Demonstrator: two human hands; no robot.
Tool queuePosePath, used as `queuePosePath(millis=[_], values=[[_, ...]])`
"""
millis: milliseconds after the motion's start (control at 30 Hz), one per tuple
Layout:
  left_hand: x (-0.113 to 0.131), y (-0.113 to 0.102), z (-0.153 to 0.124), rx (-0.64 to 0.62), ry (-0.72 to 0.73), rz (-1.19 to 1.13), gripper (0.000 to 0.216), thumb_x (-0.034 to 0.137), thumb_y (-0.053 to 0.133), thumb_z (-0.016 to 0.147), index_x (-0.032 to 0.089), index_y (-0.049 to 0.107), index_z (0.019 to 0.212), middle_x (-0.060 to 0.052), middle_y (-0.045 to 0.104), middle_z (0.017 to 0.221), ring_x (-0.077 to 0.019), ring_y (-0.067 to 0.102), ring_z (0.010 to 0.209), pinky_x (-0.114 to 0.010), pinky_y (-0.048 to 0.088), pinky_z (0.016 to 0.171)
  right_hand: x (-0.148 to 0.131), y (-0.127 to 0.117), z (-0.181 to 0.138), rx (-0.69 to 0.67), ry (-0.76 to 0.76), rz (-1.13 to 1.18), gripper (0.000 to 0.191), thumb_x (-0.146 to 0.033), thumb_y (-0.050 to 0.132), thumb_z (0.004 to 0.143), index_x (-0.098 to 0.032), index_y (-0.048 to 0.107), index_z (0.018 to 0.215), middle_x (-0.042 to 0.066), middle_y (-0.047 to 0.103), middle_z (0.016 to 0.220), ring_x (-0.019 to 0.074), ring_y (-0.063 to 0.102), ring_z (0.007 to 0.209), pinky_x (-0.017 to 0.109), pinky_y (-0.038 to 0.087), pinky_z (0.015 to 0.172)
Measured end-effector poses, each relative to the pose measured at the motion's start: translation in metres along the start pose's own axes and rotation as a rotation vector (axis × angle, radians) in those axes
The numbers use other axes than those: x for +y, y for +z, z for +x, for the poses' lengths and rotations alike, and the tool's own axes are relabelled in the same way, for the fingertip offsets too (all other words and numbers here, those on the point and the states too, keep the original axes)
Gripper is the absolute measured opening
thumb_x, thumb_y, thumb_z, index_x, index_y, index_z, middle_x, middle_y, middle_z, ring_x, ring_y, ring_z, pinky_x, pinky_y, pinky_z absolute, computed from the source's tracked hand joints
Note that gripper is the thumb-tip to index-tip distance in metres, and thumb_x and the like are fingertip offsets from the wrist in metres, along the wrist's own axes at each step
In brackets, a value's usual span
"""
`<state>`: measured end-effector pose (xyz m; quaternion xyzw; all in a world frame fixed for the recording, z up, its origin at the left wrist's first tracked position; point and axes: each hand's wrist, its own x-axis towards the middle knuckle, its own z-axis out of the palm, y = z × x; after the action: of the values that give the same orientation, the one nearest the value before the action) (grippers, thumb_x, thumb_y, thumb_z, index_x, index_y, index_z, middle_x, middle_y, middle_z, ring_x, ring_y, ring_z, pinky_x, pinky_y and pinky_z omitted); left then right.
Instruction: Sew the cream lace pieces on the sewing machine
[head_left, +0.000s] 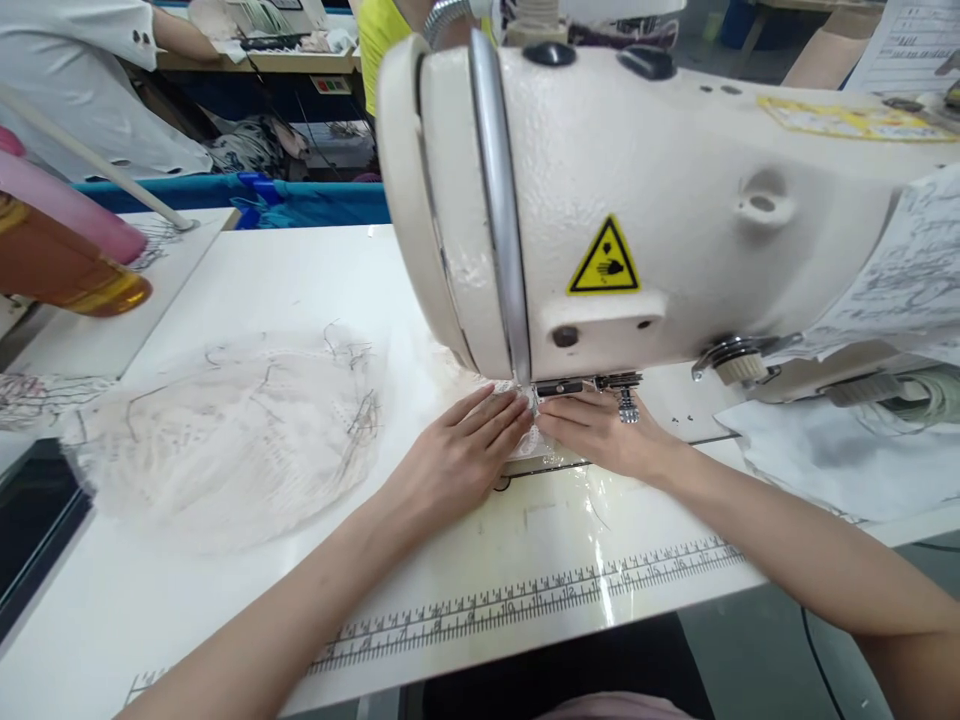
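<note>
A cream sewing machine (675, 190) fills the upper right, its presser foot (559, 388) just above my fingertips. My left hand (461, 455) lies flat, fingers stretched out, on a small piece of white lace (529, 440) at the needle plate. My right hand (600, 430) rests opposite it, fingers pressed down on the same lace, the fingertips of both hands almost touching under the foot. Most of the lace is hidden beneath my hands.
A heap of sheer white lace fabric (225, 440) with dark threads lies to the left on the white table (262, 280). A printed ruler (540, 595) runs along the front edge. White cloth (817, 450) lies at right. A pink and amber bottle (67, 250) sits far left. Another person in white (82, 80) is behind.
</note>
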<state>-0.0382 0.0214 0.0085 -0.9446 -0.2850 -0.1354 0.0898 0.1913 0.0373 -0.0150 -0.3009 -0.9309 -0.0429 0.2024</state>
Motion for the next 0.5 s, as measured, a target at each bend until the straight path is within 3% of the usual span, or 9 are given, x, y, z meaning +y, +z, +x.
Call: queuePosePath(millis=[167,500], values=[[-0.006,0.0,0.0,0.011,0.002,-0.028,0.038,0.013,0.039,0.092,0.011,0.055,0.127,-0.01,0.06,0.127,-0.0225,0.056,0.119,-0.044,0.042,0.107,-0.011,-0.004,0.005,0.038,-0.021,0.006,0.025,-0.007,0.05,0.088,-0.024,0.061,0.103,0.001,0.067,0.102,0.0132,0.058,0.095,0.03,0.045,0.081],[0.003,0.0,0.002,0.03,-0.039,0.059,0.036,0.012,0.04,0.091,0.008,0.06,0.121,-0.014,0.062,0.123,-0.0268,0.059,0.114,-0.048,0.045,0.104,-0.019,-0.004,0.006,0.09,-0.04,-0.117,0.022,-0.004,0.047,0.087,-0.021,0.061,0.091,-0.002,0.069,0.093,0.0116,0.057,0.089,0.029,0.039,0.077]])
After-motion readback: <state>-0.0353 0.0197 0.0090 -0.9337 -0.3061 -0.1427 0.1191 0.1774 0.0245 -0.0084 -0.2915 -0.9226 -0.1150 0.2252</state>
